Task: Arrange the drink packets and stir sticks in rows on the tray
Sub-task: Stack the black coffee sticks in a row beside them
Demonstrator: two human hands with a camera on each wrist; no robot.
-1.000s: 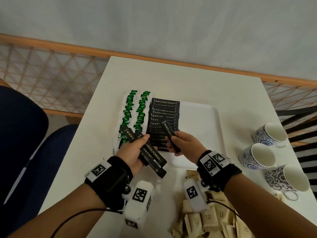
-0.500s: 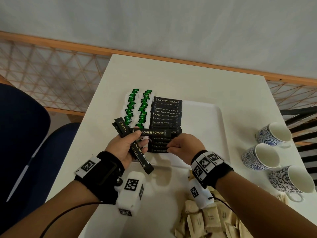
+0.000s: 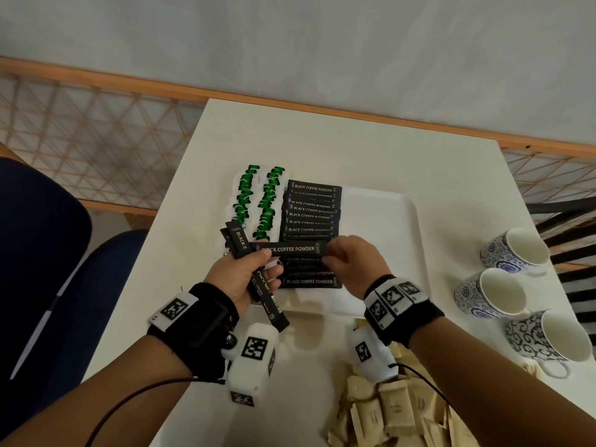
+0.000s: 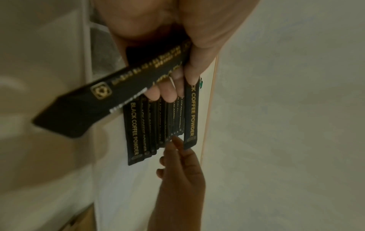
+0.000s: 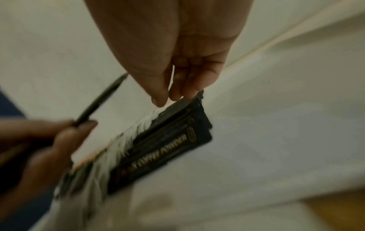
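Above the tray [image 3: 403,227], a turned-level packet [image 3: 290,249] is pinched by both the right hand [image 3: 351,266] and the bundle-gripping left hand [image 3: 242,275], ready for the row.

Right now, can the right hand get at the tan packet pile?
Probably not yet: the right hand pinches a black coffee packet. The tan packet pile lies uncovered just behind its wrist.

Black coffee packets [image 3: 311,217] with gold lettering, green-and-white packets [image 3: 247,195], white tray [image 3: 387,227], blue-patterned cups [image 3: 496,295] — beige sachets [image 3: 396,411].
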